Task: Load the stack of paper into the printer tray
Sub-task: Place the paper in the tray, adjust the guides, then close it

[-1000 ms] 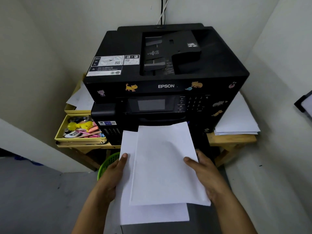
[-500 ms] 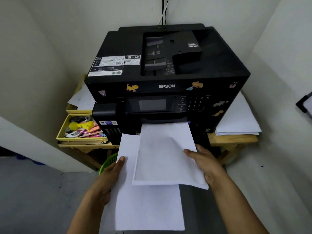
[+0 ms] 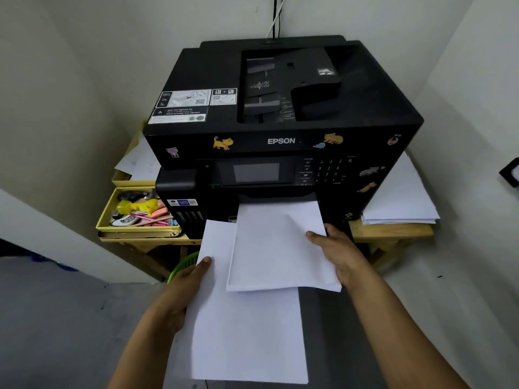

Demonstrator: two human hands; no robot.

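Pale walls are closing in on a wooden table (image 3: 390, 230) that is carrying a black printer (image 3: 280, 113) in the corner I am watching. My right hand (image 3: 341, 255) is gripping the upper paper stack (image 3: 278, 245) at its right edge, thumb lying on top, and the stack's far end is sitting at the printer's front slot at 12 o'clock. My left hand (image 3: 182, 287) is pinching a lower sheet (image 3: 247, 338) at its left edge, thumb on top; that sheet is lying under the stack and reaching toward 6 o'clock. At 9 o'clock a yellow tray (image 3: 134, 210) of small stationery is resting on the table; at 3 o'clock loose white sheets (image 3: 401, 197) are lying beside the printer.
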